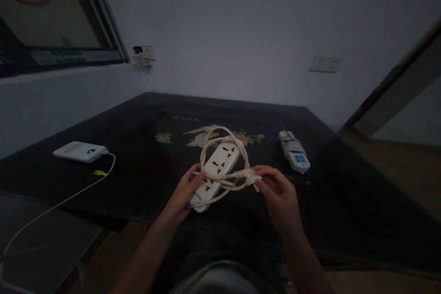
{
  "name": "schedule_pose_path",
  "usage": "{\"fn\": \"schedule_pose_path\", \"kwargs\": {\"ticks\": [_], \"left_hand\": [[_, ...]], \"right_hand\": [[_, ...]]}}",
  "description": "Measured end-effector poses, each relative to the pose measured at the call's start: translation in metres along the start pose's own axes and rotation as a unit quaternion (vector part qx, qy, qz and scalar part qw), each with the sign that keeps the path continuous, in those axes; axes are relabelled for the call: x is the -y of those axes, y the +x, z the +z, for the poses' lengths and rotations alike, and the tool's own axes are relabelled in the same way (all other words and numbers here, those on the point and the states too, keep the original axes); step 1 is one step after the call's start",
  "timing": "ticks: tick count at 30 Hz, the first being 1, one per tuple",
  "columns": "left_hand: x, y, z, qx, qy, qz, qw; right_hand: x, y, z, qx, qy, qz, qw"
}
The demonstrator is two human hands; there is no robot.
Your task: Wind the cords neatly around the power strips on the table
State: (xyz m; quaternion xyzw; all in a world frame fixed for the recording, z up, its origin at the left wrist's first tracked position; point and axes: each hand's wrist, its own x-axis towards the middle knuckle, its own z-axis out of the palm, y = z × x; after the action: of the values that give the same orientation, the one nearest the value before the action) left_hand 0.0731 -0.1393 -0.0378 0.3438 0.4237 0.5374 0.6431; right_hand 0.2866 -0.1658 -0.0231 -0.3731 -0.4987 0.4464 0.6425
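A white power strip (215,164) with several sockets is tilted over the near side of the black table, its own white cord (245,155) looped loosely on top of it. My left hand (184,191) is closed on the lower left edge of the strip, the thumb resting by the cord. Between the thumb and fingers of my right hand (277,193) is the cord's plug (251,177), at the right of the loops. The strip's underside and the left fingertips are hidden.
On the black table (344,202) a second power strip (294,150), wrapped in its cord, lies at right. At left lies a white device (81,151) with a cable (79,191) running off the edge. Wall sockets (325,64) and a window (58,14) are behind.
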Motion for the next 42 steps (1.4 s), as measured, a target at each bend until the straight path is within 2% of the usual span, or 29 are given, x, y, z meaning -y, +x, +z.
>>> {"fn": "schedule_pose_path", "kwargs": {"ticks": [5,8,17,22,25,31,38,42], "left_hand": [[-0.002,-0.004,-0.003,0.031,0.06,-0.015,0.998],[-0.003,-0.005,-0.006,0.042,0.073,-0.018,0.996],[-0.012,-0.001,-0.019,0.051,0.089,-0.015,0.995],[-0.019,0.001,-0.017,0.019,0.087,-0.018,0.996],[-0.019,-0.001,-0.017,0.021,0.078,-0.019,0.997],[-0.013,-0.003,-0.024,0.083,0.086,-0.018,0.993],[-0.013,-0.004,-0.023,0.139,0.109,0.009,0.984],[-0.01,-0.002,-0.026,0.12,0.104,-0.004,0.987]], "right_hand": [[0.002,0.011,-0.002,-0.025,0.027,-0.007,0.999],[-0.002,0.012,-0.006,-0.029,0.033,0.014,0.999],[-0.007,-0.001,-0.016,0.039,-0.036,0.058,0.997],[-0.003,-0.004,-0.012,0.056,-0.046,0.108,0.992],[-0.006,-0.003,-0.009,0.05,-0.016,0.116,0.992],[-0.011,-0.007,-0.004,0.132,0.086,0.196,0.968],[-0.014,-0.01,-0.005,0.139,0.069,0.187,0.97],[-0.018,-0.011,-0.004,0.113,0.055,0.186,0.975]]}}
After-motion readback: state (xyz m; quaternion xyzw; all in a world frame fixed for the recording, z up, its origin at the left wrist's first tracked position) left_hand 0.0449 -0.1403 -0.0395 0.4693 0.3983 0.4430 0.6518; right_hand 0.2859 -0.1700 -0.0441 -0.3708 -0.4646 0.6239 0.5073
